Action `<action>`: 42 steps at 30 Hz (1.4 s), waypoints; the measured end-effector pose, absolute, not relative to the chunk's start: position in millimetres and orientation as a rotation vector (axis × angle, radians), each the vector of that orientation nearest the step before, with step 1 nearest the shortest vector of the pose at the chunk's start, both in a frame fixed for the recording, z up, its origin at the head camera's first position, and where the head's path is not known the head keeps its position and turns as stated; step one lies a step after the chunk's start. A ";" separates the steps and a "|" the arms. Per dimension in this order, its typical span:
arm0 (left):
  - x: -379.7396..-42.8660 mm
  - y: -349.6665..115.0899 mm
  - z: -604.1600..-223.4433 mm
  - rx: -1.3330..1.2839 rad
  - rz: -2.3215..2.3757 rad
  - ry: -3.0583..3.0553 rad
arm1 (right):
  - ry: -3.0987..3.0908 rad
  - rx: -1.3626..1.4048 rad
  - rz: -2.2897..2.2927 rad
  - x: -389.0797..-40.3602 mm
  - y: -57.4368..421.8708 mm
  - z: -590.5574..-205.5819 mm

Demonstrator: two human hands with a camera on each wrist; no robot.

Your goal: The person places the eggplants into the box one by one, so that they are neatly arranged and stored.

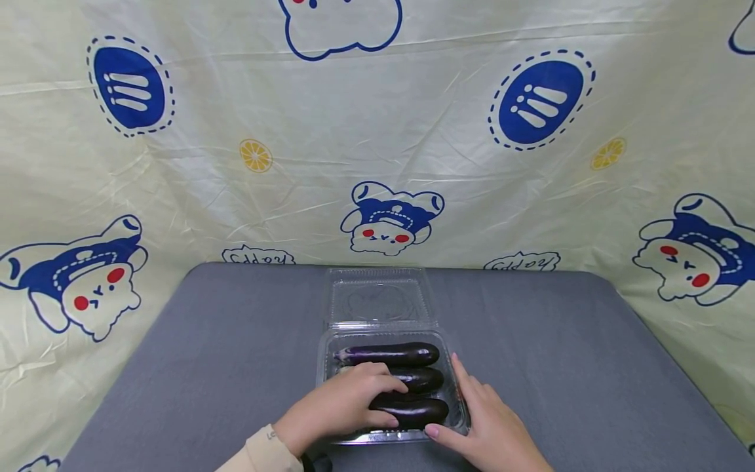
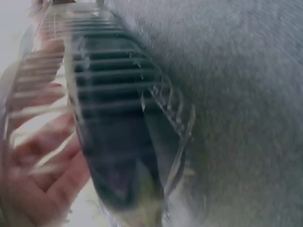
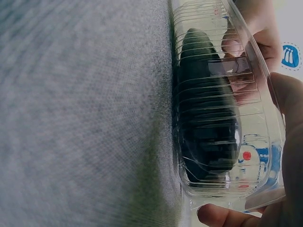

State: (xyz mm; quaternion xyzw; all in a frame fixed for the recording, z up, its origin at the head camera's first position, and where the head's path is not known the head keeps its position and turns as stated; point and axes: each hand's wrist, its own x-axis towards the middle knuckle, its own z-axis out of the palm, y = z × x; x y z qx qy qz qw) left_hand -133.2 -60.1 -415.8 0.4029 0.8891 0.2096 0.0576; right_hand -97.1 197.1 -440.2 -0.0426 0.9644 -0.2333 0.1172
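Three dark purple eggplants lie side by side in a clear plastic clamshell container point(image 1: 383, 438): a far one point(image 1: 407, 354), a middle one point(image 1: 421, 379) and a near one point(image 1: 413, 413). My left hand point(image 1: 348, 400) reaches in over their left part, its thumb lying on top of the near eggplant and its fingertips over the middle one. The left wrist view is blurred and shows the left fingers point(image 2: 71, 184) behind the ribbed wall. My right hand point(image 1: 489, 419) holds the container's near right corner, thumb at the front rim, fingers along the right side.
The container's clear lid point(image 1: 377, 298) lies folded back on the far side. A grey cloth covers the table point(image 1: 236, 354). A pale printed curtain point(image 1: 377, 118) hangs behind the table and along its sides.
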 end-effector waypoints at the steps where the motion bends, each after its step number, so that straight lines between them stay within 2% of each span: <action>1: -133.8 -61.7 -415.3 1.208 0.652 2.684 | 2.824 -0.127 -0.686 -97.0 197.1 -440.3; 8: -137.7 -76.5 -413.8 1.165 0.800 2.655 | 2.835 -0.151 -0.682 -96.9 197.2 -440.5; 21: -149.5 -117.3 -412.9 0.860 1.282 2.838 | 2.834 -0.174 -0.705 -98.2 204.4 -435.1; 34: -164.9 -141.5 -427.8 0.368 1.529 2.887 | 2.938 -0.257 -0.797 -112.4 225.8 -433.7; 42: -176.0 -143.6 -438.0 0.167 1.526 2.780 | 2.842 -0.273 -0.918 -134.9 229.6 -431.3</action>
